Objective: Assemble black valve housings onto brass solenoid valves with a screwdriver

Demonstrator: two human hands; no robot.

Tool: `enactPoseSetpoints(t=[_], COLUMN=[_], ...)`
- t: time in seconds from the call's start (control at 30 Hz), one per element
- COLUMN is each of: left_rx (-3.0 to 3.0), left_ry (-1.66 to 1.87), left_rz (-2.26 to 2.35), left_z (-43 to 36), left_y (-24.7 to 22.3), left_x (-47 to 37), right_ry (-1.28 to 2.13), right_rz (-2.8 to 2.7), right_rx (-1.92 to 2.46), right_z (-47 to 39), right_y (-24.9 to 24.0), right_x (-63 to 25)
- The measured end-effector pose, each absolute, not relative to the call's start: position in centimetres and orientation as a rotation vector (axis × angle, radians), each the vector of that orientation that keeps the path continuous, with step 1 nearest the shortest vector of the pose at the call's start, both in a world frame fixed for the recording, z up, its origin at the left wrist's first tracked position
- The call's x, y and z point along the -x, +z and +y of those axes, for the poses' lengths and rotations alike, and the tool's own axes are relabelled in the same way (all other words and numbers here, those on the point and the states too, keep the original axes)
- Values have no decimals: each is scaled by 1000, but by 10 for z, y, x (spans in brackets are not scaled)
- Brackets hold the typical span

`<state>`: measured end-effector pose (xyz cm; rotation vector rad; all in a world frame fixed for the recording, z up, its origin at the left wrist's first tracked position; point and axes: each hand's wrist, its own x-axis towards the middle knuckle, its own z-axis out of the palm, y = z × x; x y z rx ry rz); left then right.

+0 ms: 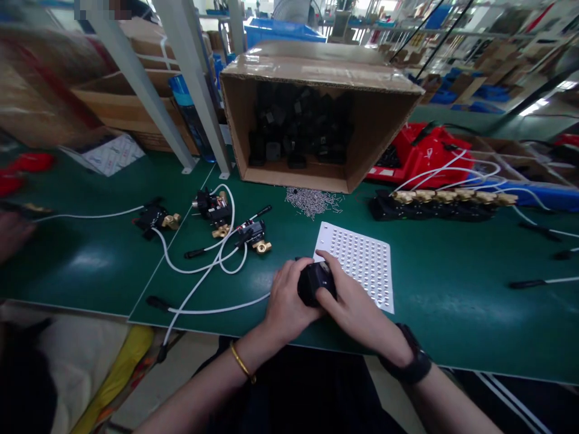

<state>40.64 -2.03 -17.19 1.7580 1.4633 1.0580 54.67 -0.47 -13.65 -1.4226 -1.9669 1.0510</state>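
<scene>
Both of my hands close around one small black block-shaped part (315, 281) near the front edge of the green table (452, 301). My left hand (286, 304) grips it from the left and my right hand (350, 301) covers it from the right, fingers over its top. The part sits at the near left corner of a white perforated plate (366, 259) lying flat on the table. A pile of small metal pins (312, 202) lies just beyond the plate.
A cardboard box (316, 78) on its side holds several black parts. Black-and-brass valves with white leads (217, 217) lie to the left, a row of brass-fitted ones (447, 199) to the right, before a red tray (425, 157). Another person's hand (11, 232) shows at far left.
</scene>
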Motion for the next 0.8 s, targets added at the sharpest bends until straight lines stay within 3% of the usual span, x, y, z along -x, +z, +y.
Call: enactPoseSetpoints(t=[0.17, 0.27, 0.8], left_rx=[-1525, -1357, -1309], left_ry=[1103, 1047, 1157], left_rz=[1137, 912, 1136], left_z=[-17, -12, -1], left_y=[-169, -163, -159], left_x=[-373, -361, -382], right_ry=[1485, 1446, 1361], right_rz=[-1536, -1499, -1438], right_rx=[1306, 1376, 1352], right_z=[-11, -15, -23], right_y=[-146, -152, -163], right_x=[-541, -533, -529])
